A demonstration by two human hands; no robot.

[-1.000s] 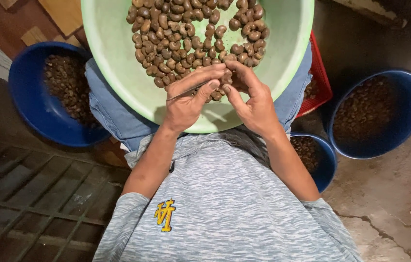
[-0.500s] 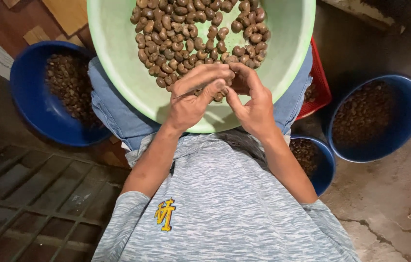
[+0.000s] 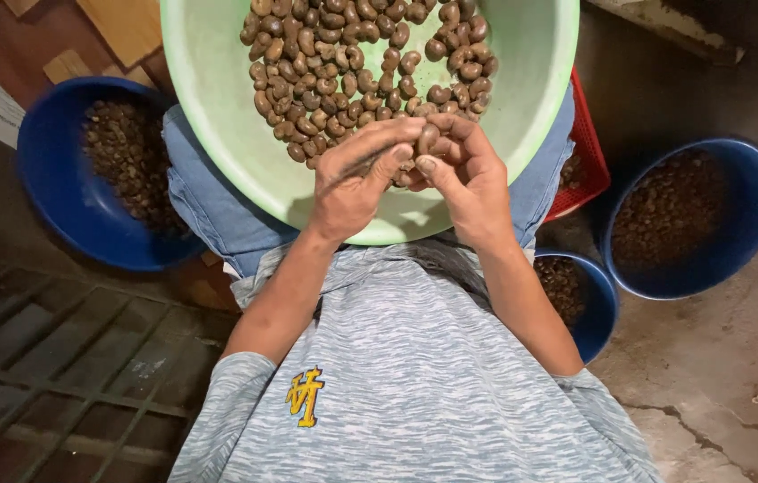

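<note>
A pale green basin (image 3: 218, 116) rests on my lap and holds a heap of brown cashew nuts (image 3: 352, 72). Over its near rim my two hands meet fingertip to fingertip. My right hand (image 3: 468, 174) pinches a single cashew nut (image 3: 426, 139) between thumb and fingers. My left hand (image 3: 352, 183) is curled against the same nut, fingers pressed on it. A thin dark sliver shows under the left fingers; I cannot tell what it is.
A large blue bowl (image 3: 57, 188) of dark nut pieces sits at the left. Another blue bowl (image 3: 737, 233) stands at the right, and a smaller one (image 3: 594, 313) by my right elbow. A red basket (image 3: 589, 152) peeks from behind the basin. A metal grate (image 3: 48, 376) lies at the lower left.
Both hands have stayed together at the basin's near rim and shifted slightly. The fingers have worked around the single nut between them.
</note>
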